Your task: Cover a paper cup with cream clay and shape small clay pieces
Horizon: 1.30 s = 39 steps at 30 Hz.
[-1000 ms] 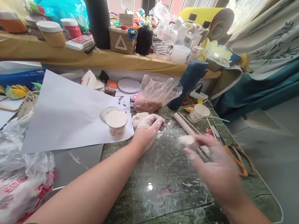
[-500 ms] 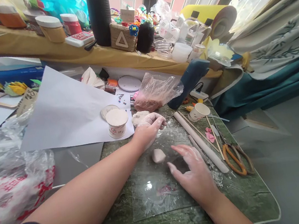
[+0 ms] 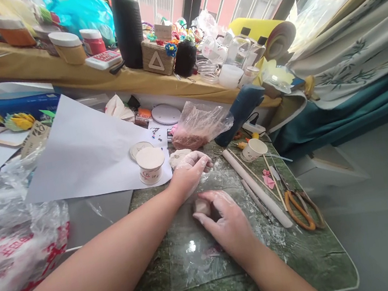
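My right hand (image 3: 225, 215), dusted white, has its thumb and fingers round a small pale lump of clay (image 3: 201, 206) on a clear sheet (image 3: 186, 272). Farther up, my left hand (image 3: 193, 167) is closed, thumb against curled fingers, over scattered white powder; what it holds, if anything, is hidden. Just behind it rests a larger white clay lump (image 3: 178, 157). Left of that, a pale round disc (image 3: 150, 157) lies on top of a paper cup (image 3: 150, 174), and another disc (image 3: 138, 149) is behind it on white paper (image 3: 82, 151).
On the right lie a rolling pin (image 3: 258, 189), a thinner rod (image 3: 254, 198), scissors (image 3: 302, 209) and a paper cup (image 3: 253, 149) on its side. A plastic bag of reddish-brown material (image 3: 192, 136) sits behind. Crumpled plastic (image 3: 20, 247) covers the left side.
My right hand has moved left and closed round the small clay lump, which was lying free before. My left hand has stayed over the powder with its fingers curled.
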{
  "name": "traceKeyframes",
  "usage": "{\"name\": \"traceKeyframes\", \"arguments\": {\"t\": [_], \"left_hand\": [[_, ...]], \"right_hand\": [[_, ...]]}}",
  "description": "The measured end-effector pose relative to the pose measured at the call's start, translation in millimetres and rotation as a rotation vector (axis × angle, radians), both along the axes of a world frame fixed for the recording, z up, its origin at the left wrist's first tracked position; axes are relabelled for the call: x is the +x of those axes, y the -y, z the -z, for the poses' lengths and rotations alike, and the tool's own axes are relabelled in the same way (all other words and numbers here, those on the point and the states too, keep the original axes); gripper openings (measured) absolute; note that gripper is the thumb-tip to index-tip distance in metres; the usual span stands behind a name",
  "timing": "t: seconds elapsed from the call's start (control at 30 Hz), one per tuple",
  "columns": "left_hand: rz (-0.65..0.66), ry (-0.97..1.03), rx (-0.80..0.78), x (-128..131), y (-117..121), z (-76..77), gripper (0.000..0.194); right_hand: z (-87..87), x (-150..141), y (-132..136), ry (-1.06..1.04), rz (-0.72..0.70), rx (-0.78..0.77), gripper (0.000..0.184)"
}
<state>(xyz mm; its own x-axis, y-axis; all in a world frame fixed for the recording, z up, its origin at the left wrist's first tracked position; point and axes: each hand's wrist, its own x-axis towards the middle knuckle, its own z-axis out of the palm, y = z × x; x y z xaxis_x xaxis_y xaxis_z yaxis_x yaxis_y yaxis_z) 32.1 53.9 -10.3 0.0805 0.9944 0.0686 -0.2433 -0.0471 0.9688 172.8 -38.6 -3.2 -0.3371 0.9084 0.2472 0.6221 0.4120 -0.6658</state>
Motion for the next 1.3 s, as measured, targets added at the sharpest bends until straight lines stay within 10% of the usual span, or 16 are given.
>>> {"name": "traceKeyframes", "arguments": {"t": [0.1,0.23,0.3,0.4,0.6,0.9,1.0,1.17,1.3], "left_hand": [[0.002,0.028,0.012,1.4,-2.2,4.6,0.018],[0.0,0.042,0.026,2.7,-3.8,9.2,0.019],[0.002,0.043,0.025,2.4,-3.3,7.8,0.019],[-0.003,0.033,0.025,1.1,-2.1,3.3,0.02],[0.001,-0.018,0.03,0.1,-0.8,-1.2,0.02],[0.005,0.009,0.019,-0.5,1.0,-0.8,0.018],[0.009,0.019,0.009,-0.3,-0.5,1.1,0.019],[0.0,0.0,0.007,0.2,-0.6,1.8,0.019],[0.002,0.027,0.002,-0.3,1.2,0.0,0.018]], "right_hand": [[-42.8,21.1,-3.5,-0.151,0.152,0.053,0.029],[-88.8,42.2,-5.2,-0.505,0.372,0.627,0.032],[-79.3,49.1,-3.4,-0.417,0.336,0.765,0.038],[-34.4,57.4,2.2,0.022,0.01,0.457,0.03],[15.7,59.2,3.9,0.076,0.242,0.222,0.035],[20.9,46.0,-2.8,0.232,0.026,0.189,0.033],[-6.4,46.2,-0.5,0.118,0.015,0.182,0.034],[-61.6,46.4,-6.0,-0.35,0.385,0.466,0.044],[-32.5,51.5,0.6,-0.126,0.179,0.404,0.04]]}}
